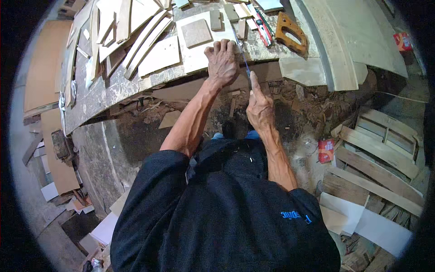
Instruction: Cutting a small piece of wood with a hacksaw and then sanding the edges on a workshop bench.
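In the top middle, the right hand [261, 107] grips a thin blade [244, 56] slanting up-left, just beside the left hand [223, 65] (bent fingers [217, 47], hold unclear).

The board [194, 60] is white, the shirt [217, 208] black.

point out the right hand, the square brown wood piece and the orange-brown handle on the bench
Right hand [260, 109]: head view, on the back of the hand.
Square brown wood piece [196, 33]: head view, middle of its upper face.
Orange-brown handle [285, 21]: head view, solid part above its opening.
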`<action>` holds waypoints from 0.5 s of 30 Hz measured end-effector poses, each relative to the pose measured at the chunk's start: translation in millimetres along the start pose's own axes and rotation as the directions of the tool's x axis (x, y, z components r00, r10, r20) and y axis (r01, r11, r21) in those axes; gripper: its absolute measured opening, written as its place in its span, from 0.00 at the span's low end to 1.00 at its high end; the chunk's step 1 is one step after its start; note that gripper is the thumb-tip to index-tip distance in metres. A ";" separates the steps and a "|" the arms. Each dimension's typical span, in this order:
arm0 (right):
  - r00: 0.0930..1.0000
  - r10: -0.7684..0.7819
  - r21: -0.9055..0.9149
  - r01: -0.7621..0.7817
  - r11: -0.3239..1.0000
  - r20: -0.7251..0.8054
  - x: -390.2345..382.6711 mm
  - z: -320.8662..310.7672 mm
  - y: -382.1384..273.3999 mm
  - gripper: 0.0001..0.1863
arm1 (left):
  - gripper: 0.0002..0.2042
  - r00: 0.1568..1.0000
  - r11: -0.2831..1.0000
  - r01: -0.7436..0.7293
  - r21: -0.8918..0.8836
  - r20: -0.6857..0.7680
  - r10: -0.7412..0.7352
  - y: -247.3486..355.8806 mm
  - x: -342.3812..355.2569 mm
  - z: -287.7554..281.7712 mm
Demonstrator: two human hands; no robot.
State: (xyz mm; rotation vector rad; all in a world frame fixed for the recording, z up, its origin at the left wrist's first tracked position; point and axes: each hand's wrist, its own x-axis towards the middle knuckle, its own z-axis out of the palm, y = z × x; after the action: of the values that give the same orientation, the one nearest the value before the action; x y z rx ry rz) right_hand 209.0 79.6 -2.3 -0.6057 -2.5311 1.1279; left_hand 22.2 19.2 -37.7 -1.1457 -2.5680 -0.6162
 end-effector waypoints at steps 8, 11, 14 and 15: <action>0.997 0.052 -0.024 -0.051 0.998 0.063 -9.1 -9.2 -5.7 0.34 | 0.22 0.998 0.998 0.051 -0.021 0.046 -0.050 2.0 0.1 -5.9; 1.000 0.006 0.006 -0.006 1.000 0.005 12.3 -0.1 -1.8 0.30 | 0.22 0.997 0.997 0.067 -0.031 0.037 -0.066 2.9 1.5 -3.7; 1.000 -0.003 0.026 0.003 1.000 0.003 5.2 -1.4 -0.1 0.30 | 0.21 0.999 0.999 0.046 -0.022 0.014 -0.045 3.9 -0.4 -4.9; 1.000 -0.006 0.020 0.006 1.000 0.016 1.1 -4.9 -4.9 0.30 | 0.22 0.999 0.999 0.041 -0.024 -0.008 -0.041 2.2 2.2 -4.1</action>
State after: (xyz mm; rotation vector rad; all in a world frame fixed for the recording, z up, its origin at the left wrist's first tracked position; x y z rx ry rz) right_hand 208.9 80.3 4.7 -0.5856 -2.5299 1.1592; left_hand 22.7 19.9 -32.7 -1.0978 -2.5900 -0.6610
